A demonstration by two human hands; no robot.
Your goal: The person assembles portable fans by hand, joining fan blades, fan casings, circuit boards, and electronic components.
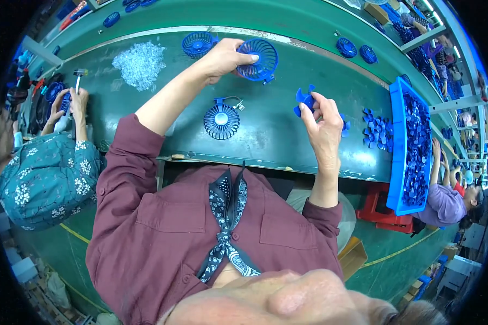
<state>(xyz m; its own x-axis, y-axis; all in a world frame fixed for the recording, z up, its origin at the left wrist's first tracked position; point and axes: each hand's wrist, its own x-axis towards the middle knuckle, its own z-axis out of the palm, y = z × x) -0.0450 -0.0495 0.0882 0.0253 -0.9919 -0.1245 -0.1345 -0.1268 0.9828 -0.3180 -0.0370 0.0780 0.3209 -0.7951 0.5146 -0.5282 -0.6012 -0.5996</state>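
Observation:
Between the fingers and thumb of my left hand (224,58) is a blue round fan grille (264,54), raised above the far part of the green table (282,146). My right hand (325,122) pinches a blue fan blade (303,98) over the table's right half. Lying between my arms is another blue fan housing (221,125), with a pale round centre and a small metal part on a wire at its top. A further blue grille (197,43) rests just beyond my left wrist. One loose blade (345,125) sits right beside my right hand.
A heap of clear small pieces (141,65) lies at the far left. Several blades (378,131) are piled near a blue bin (398,162) full of blue parts. Beyond runs a green belt (309,35) carrying blue fans (346,47). A co-worker (46,179) holds a hammer at left.

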